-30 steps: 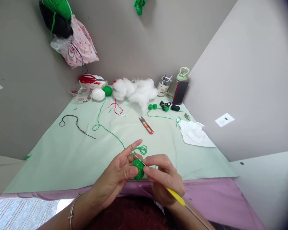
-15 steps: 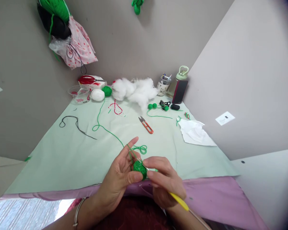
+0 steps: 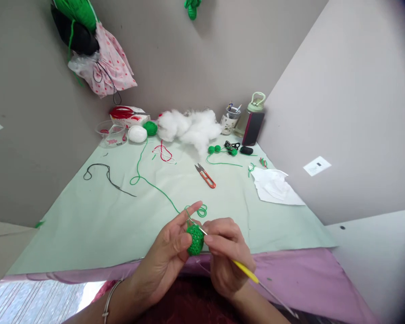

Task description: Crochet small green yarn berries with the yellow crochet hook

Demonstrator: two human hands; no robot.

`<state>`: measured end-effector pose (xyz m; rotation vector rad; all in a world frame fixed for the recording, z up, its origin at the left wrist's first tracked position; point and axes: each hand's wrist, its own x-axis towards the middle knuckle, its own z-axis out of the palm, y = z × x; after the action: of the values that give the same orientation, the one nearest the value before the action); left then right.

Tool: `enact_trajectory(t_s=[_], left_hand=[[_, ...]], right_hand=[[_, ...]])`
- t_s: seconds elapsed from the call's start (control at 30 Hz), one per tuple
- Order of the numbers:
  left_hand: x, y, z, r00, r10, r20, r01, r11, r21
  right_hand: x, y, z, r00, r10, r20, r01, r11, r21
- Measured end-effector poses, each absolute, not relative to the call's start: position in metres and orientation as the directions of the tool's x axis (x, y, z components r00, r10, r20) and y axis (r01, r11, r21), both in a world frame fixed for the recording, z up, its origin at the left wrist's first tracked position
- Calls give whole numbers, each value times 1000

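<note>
Near the table's front edge, my left hand (image 3: pixel 172 243) pinches a small round green crochet piece (image 3: pixel 195 240) between thumb and fingers. Its index finger stretches out with green yarn (image 3: pixel 162 191) running over it; the strand trails back across the table to a green yarn ball (image 3: pixel 150 128). My right hand (image 3: pixel 227 252) is closed around a crochet hook (image 3: pixel 245 271) with a yellow grip, its metal shaft sticking out behind. The hook's tip meets the top of the crochet piece, where the finer loops are too small to make out.
Orange thread snips (image 3: pixel 205 176) lie beyond my hands. White stuffing (image 3: pixel 192 128), a white yarn ball (image 3: pixel 137 134), a pen cup (image 3: pixel 230 120) and a bottle (image 3: pixel 254 114) stand along the back. Crumpled white paper (image 3: pixel 273 185) lies right, black cord (image 3: pixel 110 177) left.
My left index finger has lowered and leaned to the right. The crochet piece has turned and shows more of its side. My right hand and the hook have shifted slightly left.
</note>
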<state>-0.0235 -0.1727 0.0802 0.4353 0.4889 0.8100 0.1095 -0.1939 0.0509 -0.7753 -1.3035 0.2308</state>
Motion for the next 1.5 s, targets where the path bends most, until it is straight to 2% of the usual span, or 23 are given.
enact_trajectory(t_s=[0.1,0.23,0.5,0.8,0.97,1.13,1.27,1.5], left_hand=[[-24,-171,79,580,781,-233,-580,596,555],[-25,-166,76,526,820,-225,-567,535,626],[-33,-160,78,395,903,-168,-455,352,818],[-41,-154,78,409,897,-168,-321,314,893],[-51,-145,73,533,828,-175,-274,364,890],[-52,-142,69,645,742,-181,-287,456,843],[-46,-142,71,671,718,-186,-349,527,775],[-44,-145,69,680,710,-185,-389,563,729]], right_hand=[[109,-193,53,304,640,705,126,707,-696],[114,-195,49,300,681,668,38,692,-721],[130,-194,52,187,723,665,51,669,-742],[143,-190,58,129,788,602,12,606,-795],[154,-185,63,79,856,511,-37,514,-857],[154,-180,69,50,948,316,-270,317,-909],[145,-178,71,47,986,158,-404,163,-900],[139,-177,68,106,954,282,-336,301,-893]])
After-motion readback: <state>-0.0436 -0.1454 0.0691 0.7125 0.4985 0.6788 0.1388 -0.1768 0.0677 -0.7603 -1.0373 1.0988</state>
